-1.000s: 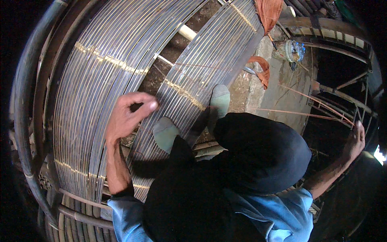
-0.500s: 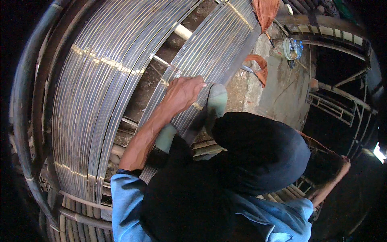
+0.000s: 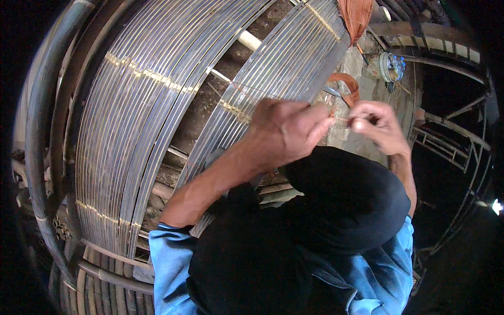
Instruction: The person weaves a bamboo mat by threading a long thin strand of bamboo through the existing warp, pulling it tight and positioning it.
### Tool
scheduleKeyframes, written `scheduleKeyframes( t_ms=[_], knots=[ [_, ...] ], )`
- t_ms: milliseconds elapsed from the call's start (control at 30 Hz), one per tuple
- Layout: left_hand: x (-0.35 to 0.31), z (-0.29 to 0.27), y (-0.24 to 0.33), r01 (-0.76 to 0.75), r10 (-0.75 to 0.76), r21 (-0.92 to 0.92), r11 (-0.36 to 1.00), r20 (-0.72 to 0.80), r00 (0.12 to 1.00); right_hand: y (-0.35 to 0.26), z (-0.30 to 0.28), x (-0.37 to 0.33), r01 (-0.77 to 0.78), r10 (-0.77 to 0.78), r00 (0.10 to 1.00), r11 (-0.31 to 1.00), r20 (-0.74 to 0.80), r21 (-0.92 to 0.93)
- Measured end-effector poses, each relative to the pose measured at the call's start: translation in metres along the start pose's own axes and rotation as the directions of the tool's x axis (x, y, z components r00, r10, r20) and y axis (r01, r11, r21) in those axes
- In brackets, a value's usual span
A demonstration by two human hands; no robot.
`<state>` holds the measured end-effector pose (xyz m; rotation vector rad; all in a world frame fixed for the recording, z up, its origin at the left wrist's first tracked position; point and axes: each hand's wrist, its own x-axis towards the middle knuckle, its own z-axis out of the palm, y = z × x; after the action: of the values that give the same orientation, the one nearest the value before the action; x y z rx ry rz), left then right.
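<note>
My left hand (image 3: 289, 128), somewhat smeared by motion, is closed in a pinch above the right-hand slatted panel (image 3: 283, 58). Close to it, on the right, my right hand (image 3: 382, 125) has thumb and forefinger pressed together. A thin reddish-brown strand (image 3: 341, 119) runs between the fingertips of both hands. Where its ends go is hidden. The panel is made of long narrow grey strips laid side by side, with a pale woven band (image 3: 234, 110) across it just left of my left hand. My dark-clad knee (image 3: 346, 199) is below the hands.
A wider slatted panel (image 3: 139, 105) lies to the left, with curved dark poles (image 3: 39, 121) beyond it. Bundles of orange-brown fibre (image 3: 357, 21) lie at the panel's far right. A bucket (image 3: 388, 67) with blue-capped bottles stands on the floor. A pole frame (image 3: 446, 128) is farther right.
My right hand has come in from the far right to meet my left. My left hand has lifted off the panel's band and moved right. The view has shifted slightly.
</note>
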<state>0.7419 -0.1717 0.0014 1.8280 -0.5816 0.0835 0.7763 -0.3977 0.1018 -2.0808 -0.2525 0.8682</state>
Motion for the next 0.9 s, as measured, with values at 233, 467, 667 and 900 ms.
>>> scheduleKeyframes(
  t_ms=[233, 467, 667, 900],
  knots=[
    [-0.012, -0.099, -0.027, 0.122, -0.060, 0.323, 0.939, -0.193, 0.979, -0.042, -0.077, -0.070, -0.022, -0.167, 0.893, 0.911, -0.418, -0.412],
    [-0.066, -0.184, -0.027, 0.299, -0.383, -0.298, 0.906, -0.279, 0.880, 0.047, -0.170, -0.154, -0.573, 0.127, 0.675, 0.710, -0.727, -0.408],
    [-0.090, -0.179, -0.023, 0.302, -0.334, -0.213, 0.929, -0.133, 0.933, 0.178, -0.207, -0.316, -0.759, 0.193, 0.393, 0.620, -0.899, -0.198],
    [-0.083, -0.186, -0.034, 0.327, -0.347, -0.156, 0.932, -0.131, 0.929, 0.203, -0.179, -0.567, 0.255, 0.597, -0.034, 0.781, -0.802, 0.570]
  ],
)
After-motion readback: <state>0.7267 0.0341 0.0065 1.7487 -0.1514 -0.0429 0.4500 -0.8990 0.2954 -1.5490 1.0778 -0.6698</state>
